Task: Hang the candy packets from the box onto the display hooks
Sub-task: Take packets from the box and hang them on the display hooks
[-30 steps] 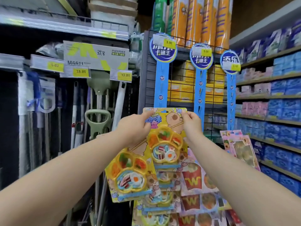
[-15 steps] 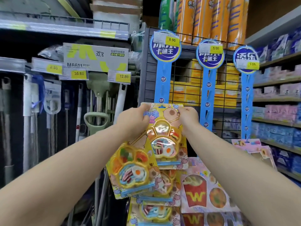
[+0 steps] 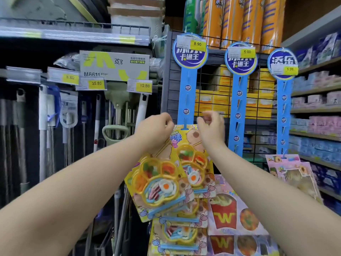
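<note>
Two packets are in play, and the upper candy packet (image 3: 191,159) has come up since a moment ago, its slot now on a hook of the left blue hanging strip (image 3: 187,100): nearly hung. My left hand (image 3: 155,129) pinches its top left corner, a second packet (image 3: 158,185) dangling tilted beneath. My right hand (image 3: 212,126) is curled at the top right corner; both arms reach up.

We see three hanging strips side by side on a wire grid panel (image 3: 212,100): the left strip (image 3: 187,97), the middle strip (image 3: 239,108) and the right strip (image 3: 284,115). A candy packet (image 3: 191,156) hangs on the left strip, with more packets (image 3: 179,235) below it (partly overlapped). Mop handles (image 3: 118,115) hang left of the panel; shelves (image 3: 317,108) stand to the right.
</note>
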